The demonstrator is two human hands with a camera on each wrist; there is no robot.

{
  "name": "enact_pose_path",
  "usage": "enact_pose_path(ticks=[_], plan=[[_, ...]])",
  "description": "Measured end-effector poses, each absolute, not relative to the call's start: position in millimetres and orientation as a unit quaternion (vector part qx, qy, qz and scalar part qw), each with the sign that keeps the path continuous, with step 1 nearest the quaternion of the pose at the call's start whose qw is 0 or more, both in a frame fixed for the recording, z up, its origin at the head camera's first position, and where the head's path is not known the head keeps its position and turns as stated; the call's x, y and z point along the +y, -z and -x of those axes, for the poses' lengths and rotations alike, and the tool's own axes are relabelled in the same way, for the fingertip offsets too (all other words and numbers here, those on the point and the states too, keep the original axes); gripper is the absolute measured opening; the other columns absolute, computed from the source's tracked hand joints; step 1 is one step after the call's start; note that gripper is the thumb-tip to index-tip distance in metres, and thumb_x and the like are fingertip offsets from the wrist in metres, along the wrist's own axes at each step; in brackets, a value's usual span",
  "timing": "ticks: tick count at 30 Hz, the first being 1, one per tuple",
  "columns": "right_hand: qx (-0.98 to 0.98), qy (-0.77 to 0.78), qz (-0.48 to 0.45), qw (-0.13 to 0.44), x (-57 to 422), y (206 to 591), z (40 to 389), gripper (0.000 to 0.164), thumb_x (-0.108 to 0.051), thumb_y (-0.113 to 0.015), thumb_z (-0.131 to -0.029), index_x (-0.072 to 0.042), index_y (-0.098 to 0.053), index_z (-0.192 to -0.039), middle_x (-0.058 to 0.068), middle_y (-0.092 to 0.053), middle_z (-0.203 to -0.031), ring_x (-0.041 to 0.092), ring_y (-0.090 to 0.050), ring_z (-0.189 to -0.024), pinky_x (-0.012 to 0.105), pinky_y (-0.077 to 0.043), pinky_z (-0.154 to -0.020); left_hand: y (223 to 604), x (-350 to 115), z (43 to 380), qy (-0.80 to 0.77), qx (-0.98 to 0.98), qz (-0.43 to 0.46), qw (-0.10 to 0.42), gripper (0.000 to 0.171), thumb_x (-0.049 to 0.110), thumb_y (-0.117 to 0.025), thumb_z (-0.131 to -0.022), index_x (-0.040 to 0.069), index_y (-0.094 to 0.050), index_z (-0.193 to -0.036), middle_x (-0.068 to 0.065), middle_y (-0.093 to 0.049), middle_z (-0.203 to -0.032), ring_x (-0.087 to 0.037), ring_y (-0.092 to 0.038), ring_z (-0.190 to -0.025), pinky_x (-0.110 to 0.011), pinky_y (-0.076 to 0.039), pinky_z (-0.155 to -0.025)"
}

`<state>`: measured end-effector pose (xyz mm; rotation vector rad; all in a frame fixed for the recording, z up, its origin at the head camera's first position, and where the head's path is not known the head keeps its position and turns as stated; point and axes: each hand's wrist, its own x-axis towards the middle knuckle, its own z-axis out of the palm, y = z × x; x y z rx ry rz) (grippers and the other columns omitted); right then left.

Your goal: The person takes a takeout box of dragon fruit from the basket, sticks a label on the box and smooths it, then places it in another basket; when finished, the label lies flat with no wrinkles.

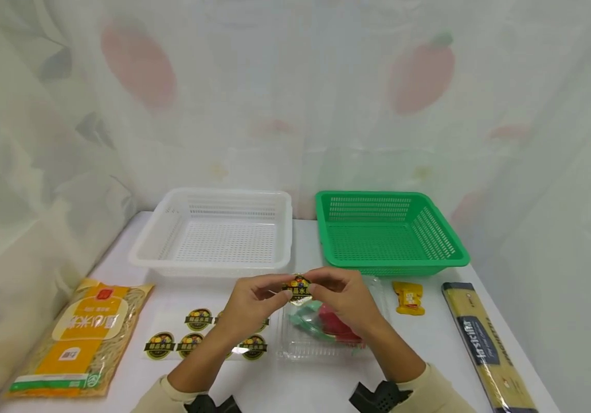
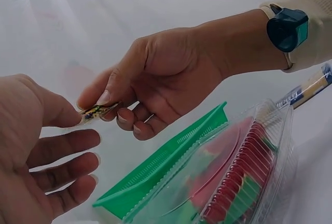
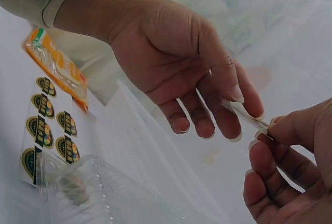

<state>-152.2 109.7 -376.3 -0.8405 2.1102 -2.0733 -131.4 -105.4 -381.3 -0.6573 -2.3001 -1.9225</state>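
Between thumb and finger, my left hand (image 1: pixel 251 301) pinches one side of a round black-and-gold sticker (image 1: pixel 299 289) with a fruit picture. My right hand (image 1: pixel 345 295) pinches the opposite side, so the sticker is held up between both hands. Seen almost edge-on, the sticker (image 2: pixel 98 112) spans the fingertips in the left wrist view. Below the hands lies a clear plastic clamshell box (image 1: pixel 295 349) with red and green contents (image 1: pixel 333 324), partly covered by the right hand. A sheet of similar stickers (image 1: pixel 161 345) lies left of the box, partly hidden under my left forearm.
A white basket (image 1: pixel 212 267) and a green basket (image 1: pixel 393 265) stand at the back. On the left lies an orange noodle bag (image 1: pixel 81 338). To the right are a small yellow packet (image 1: pixel 408 297) and a long gold-and-black packet (image 1: pixel 486 347). Curtains hang behind and beside the table.
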Motion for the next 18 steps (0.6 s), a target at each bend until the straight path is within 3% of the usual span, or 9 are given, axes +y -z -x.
enact_pose_path(ticks=[4,9,18], plan=[[0.698,0.666,0.261,0.024,118,378,152,0.018,-0.001,-0.064,-0.091,0.003,-0.070,-0.107,0.016,-0.068,-0.101,0.028,-0.066,-0.085,0.035,-0.055,-0.075,382,-97,135,0.619,-0.753,0.222,0.043,0.026,0.004,-0.067,-0.089,0.000,-0.070,-0.115,-0.006,-0.071,-0.090,-0.027,-0.066,-0.077,-0.027,-0.049,-0.062],[0.718,0.653,0.240,0.021,128,380,151,0.019,-0.004,-0.065,-0.092,0.002,-0.069,-0.109,0.014,-0.068,-0.101,0.033,-0.065,-0.083,0.037,-0.055,-0.074,385,-86,139,0.592,-0.771,0.227,0.062,0.026,0.005,-0.069,-0.088,0.003,-0.071,-0.114,-0.002,-0.071,-0.089,-0.018,-0.066,-0.079,-0.034,-0.052,-0.073],[0.735,0.641,0.219,0.022,142,386,152,0.022,-0.005,-0.063,-0.093,0.002,-0.068,-0.113,0.016,-0.067,-0.103,0.039,-0.064,-0.088,0.037,-0.055,-0.074,395,-70,146,0.555,-0.791,0.235,0.102,0.026,0.006,-0.071,-0.085,0.008,-0.073,-0.111,0.006,-0.069,-0.083,-0.010,-0.063,-0.080,-0.046,-0.050,-0.075]])
